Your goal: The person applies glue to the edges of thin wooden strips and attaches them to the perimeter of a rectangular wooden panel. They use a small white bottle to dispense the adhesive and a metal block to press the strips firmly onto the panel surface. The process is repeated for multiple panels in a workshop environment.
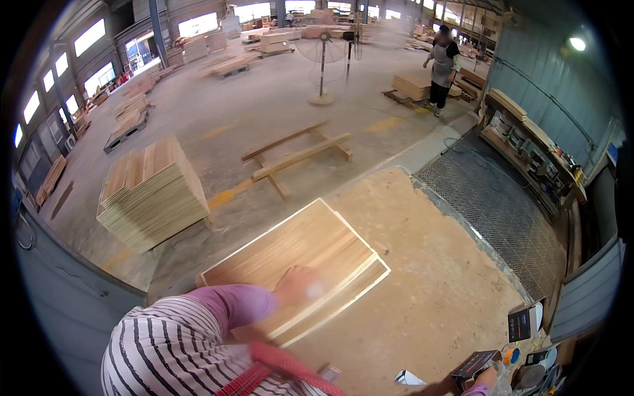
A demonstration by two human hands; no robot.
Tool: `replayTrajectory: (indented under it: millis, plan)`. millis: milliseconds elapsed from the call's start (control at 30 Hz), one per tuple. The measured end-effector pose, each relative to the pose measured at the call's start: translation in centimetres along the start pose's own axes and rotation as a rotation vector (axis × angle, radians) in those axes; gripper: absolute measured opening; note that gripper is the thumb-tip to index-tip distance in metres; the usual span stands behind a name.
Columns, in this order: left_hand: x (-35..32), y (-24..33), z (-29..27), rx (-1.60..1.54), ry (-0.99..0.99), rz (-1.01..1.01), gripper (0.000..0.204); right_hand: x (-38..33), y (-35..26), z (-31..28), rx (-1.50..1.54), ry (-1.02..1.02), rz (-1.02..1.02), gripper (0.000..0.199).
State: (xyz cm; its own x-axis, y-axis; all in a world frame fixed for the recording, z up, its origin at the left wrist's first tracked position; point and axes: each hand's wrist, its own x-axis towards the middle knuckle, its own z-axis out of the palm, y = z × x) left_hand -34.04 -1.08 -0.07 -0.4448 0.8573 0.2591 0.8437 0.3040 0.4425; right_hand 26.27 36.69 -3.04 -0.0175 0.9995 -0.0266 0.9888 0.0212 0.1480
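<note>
My left hand [298, 285], in a purple sleeve, is over the wood-grain panels and smeared by motion. A small whitish patch shows at its fingers, too blurred to name. Below it lies a pale-edged wooden panel [290, 241], with the long edge of another panel [350, 290] showing on its near right side. Far to the right, at the lower edge, my right hand [487, 378] is beside a dark open cardboard box [472, 367]. Its fingers are mostly hidden, so its grip does not show.
Cans and small boxes [525, 321] crowd the lower right corner, by an orange-and-blue roll [511, 356]. A tall stack of panels [155, 195] stands left, near a wooden frame [297, 155] on the floor. Further off are a pedestal fan [322, 66] and a person [442, 66] in an apron.
</note>
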Motion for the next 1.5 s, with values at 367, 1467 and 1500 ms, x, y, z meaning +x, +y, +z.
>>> replayTrajectory:
  millis: [367,1467,1500]
  plan:
    - [0.0,0.0,0.1,-0.046,0.055,0.040,0.040,0.4,1.4,1.2,-0.044,-0.015,0.020,0.030]
    - [0.5,0.3,-1.2,-0.152,0.092,0.162,0.030,-2.7,2.7,-8.0,1.202,-0.274,0.311,0.045]
    - [1.1,0.3,-0.6,-0.132,0.079,0.180,0.030,-3.8,2.7,-8.8,1.277,-0.103,0.432,0.045]
